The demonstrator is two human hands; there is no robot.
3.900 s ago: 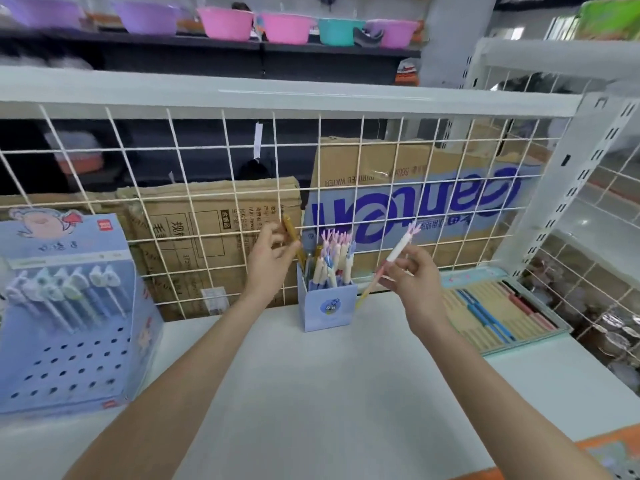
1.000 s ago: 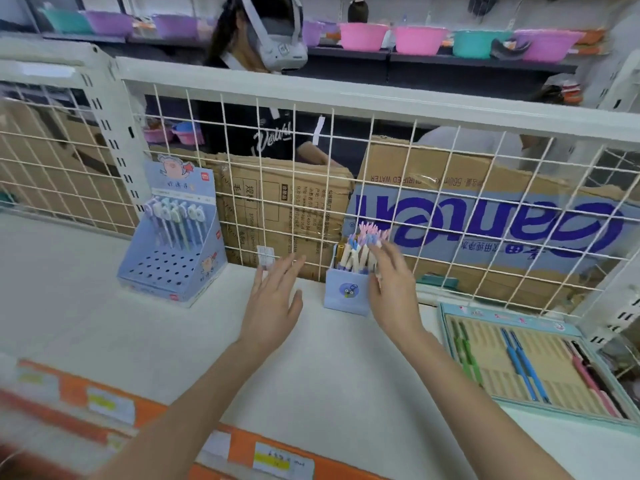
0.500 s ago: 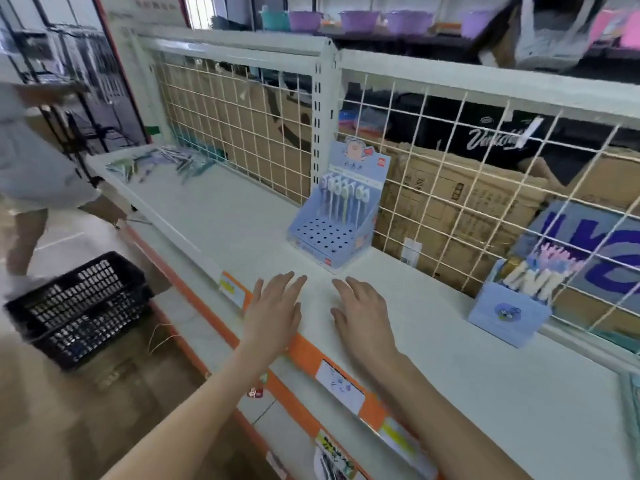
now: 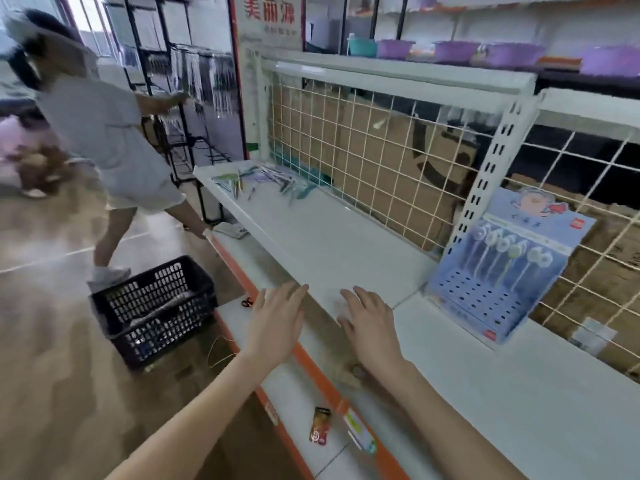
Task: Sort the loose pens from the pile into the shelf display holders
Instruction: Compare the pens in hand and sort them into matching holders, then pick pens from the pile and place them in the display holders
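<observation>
White shelf [image 4: 346,237] runs leftward; blurred pen pile [image 4: 259,180] lies at its far end. Left hand [image 4: 277,323] and right hand [image 4: 372,329] hover spread, holding nothing, near the front edge. Blue display holder [image 4: 491,289] stands right, against the wire grid [image 4: 363,150].

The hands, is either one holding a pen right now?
No, the left hand and right hand are both flat, fingers straight, with nothing in them.

left hand [image 4: 277,323]: palm down, fingers straight, empty | right hand [image 4: 369,327]: palm down, fingers spread, empty | forearms extended forward
</observation>
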